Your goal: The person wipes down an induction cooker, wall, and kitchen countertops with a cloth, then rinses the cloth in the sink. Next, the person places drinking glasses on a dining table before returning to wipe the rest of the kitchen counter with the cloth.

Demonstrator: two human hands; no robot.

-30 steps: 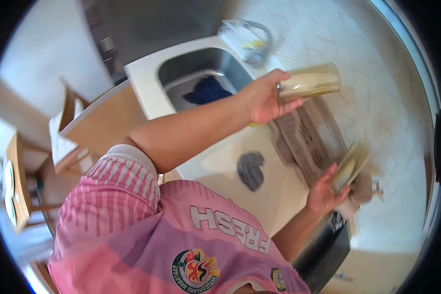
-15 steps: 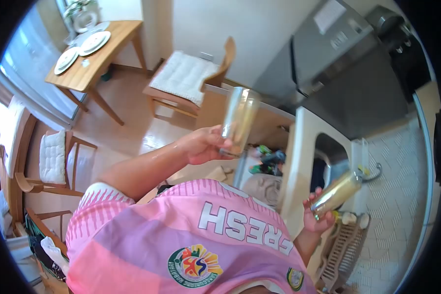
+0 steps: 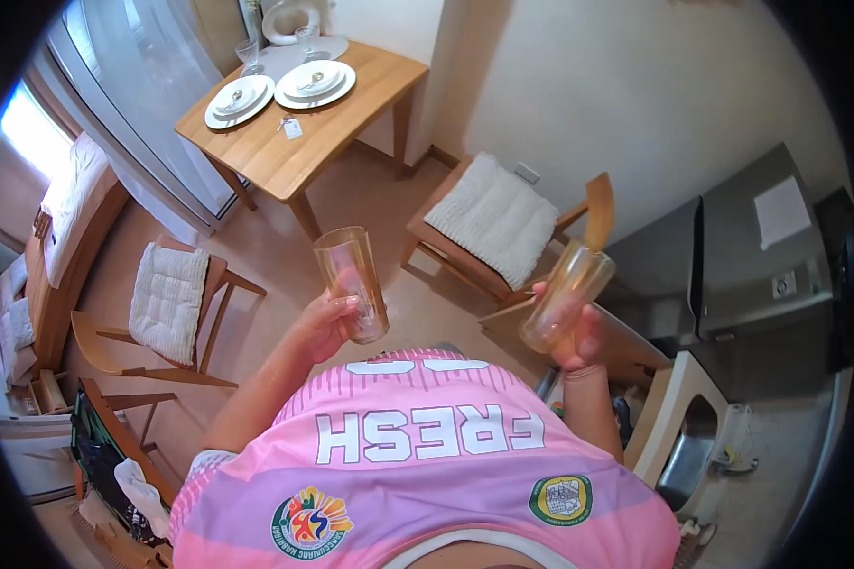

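My left hand is wrapped round the lower part of a tall, amber-tinted drinking glass, its rim up and slightly tilted. A second matching drinking glass is in my right hand, leaning to the right, with fingers on both sides of it. Both glasses are see-through and held in front of my chest, apart from each other. Part of a chair's backrest shows behind the right glass.
Ahead stands a wooden table with white plates, bowls, clear stemmed glasses and a small tag. Cushioned chairs stand nearby. At right are a grey fridge and a sink.
My view has turned from the sink side toward the table. My right hand has brought its glass away from the sink, forward of my chest. Both hands keep hold of their glasses.
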